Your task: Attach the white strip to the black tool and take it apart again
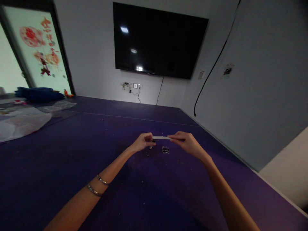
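A narrow white strip [161, 137], slightly bowed, is stretched level between my two hands above the dark purple surface. My left hand [142, 142] is closed on its left end, thumb below and fingers above. Just under that end, by the left thumb, is a small dark piece [155, 140]; whether it is joined to the strip I cannot tell. My right hand [186, 142] pinches the strip's right end between thumb and fingertips. Below the strip, between the hands, lies a small dark rectangular piece with light markings, like a circuit board [166, 149].
The wide purple surface [72, 154] carries small specks and runs to the wall. Clear and white plastic sheets [26, 122] and a dark blue cloth bundle [39, 94] lie far left. A black cable [214, 65] hangs at the right, and a television [158, 41] is on the wall.
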`<state>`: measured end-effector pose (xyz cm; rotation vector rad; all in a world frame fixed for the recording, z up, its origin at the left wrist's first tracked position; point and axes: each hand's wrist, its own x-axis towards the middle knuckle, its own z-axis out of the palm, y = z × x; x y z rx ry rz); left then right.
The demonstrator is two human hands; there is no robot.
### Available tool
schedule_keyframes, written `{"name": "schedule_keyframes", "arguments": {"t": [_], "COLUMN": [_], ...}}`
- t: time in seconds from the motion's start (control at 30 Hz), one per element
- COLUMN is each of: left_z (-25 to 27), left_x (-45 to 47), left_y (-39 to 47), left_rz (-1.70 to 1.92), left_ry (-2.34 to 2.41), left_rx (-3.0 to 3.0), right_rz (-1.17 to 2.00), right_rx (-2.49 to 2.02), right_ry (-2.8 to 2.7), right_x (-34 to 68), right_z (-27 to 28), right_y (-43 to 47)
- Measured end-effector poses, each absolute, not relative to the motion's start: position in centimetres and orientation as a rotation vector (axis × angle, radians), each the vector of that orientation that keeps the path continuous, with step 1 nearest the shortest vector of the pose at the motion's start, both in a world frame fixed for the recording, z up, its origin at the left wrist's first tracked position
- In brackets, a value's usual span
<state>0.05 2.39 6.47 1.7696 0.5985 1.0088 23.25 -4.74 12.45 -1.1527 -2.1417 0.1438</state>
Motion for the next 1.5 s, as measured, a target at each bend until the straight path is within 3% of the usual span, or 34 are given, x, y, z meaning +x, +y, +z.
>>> {"name": "schedule_keyframes", "arguments": {"t": [1.5], "left_z": [6.66], "left_x": [-0.23], "left_y": [2.33], "left_rz": [1.014], "left_ry": [0.614], "left_rx": [1.766], "right_rz": [0.251], "right_rx": [-1.124], "right_ry": [-2.096], "right_x": [23.79], "right_z": [12.07], "right_y": [-4.26]}}
